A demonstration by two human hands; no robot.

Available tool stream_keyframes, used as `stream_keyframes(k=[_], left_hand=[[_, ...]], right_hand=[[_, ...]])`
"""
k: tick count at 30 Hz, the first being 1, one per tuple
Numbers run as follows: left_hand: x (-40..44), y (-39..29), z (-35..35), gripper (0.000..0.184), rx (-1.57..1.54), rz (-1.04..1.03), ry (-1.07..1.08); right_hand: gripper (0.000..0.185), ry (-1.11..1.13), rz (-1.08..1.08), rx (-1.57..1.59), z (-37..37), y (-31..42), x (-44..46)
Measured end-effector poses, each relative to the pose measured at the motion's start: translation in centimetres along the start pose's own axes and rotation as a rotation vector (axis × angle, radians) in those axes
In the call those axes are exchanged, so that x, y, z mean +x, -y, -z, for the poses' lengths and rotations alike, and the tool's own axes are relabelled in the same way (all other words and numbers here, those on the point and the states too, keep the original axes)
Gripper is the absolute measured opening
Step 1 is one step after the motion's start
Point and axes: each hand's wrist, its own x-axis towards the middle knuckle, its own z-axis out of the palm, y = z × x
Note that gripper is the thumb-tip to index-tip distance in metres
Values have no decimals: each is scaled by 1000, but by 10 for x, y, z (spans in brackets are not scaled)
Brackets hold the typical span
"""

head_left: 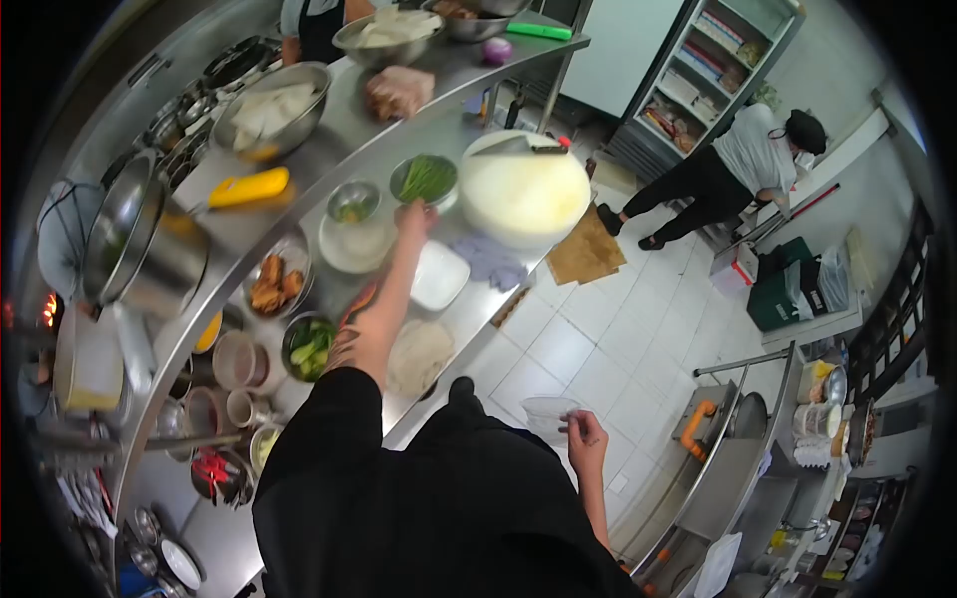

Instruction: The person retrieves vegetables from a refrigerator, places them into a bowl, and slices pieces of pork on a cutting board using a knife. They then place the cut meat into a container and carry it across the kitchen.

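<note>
My left hand [416,215] reaches over the steel counter to the near edge of a metal bowl of chopped greens [426,179]; its fingers are blurred, and whether they hold anything is unclear. Close by are a small metal bowl [353,201], a white square dish [439,275], a bluish cloth [488,261] and a round white cutting board [525,194] with a knife [516,147] lying on it. Low on the right, above the floor, my right hand [585,435] pinches a clear, thin plastic piece [550,415].
An upper shelf [329,149] carries large bowls, raw meat [400,93] and a yellow-handled tool [249,187]. Bowls and cups crowd the counter's left. A person [743,164] bends near a fridge [698,75]; another person [317,30] stands behind the shelf. A sink [748,415] is at right.
</note>
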Motion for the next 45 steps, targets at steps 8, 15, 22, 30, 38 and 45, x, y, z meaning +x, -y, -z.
stream_keyframes(k=[8, 15, 22, 30, 38, 45], left_hand=[[43, 16, 0, 33, -199, -78, -87], [-126, -12, 138, 53, 479, -313, -850], [-80, 2, 156, 43, -32, -190, -607], [-150, -38, 93, 34, -136, -309, -551], [-375, -55, 89, 42, -172, -175, -512], [-636, -56, 218, 39, -161, -149, -794]], right_hand=[[12, 72, -92, 165, 33, 17, 126], [11, 493, -28, 168, 44, 37, 262], [11, 900, 82, -70, 28, 85, 383], [9, 985, 106, 92, -12, 108, 380], [8, 1067, 173, 103, -76, 113, 317], [6, 949, 200, 114, -135, 94, 202]])
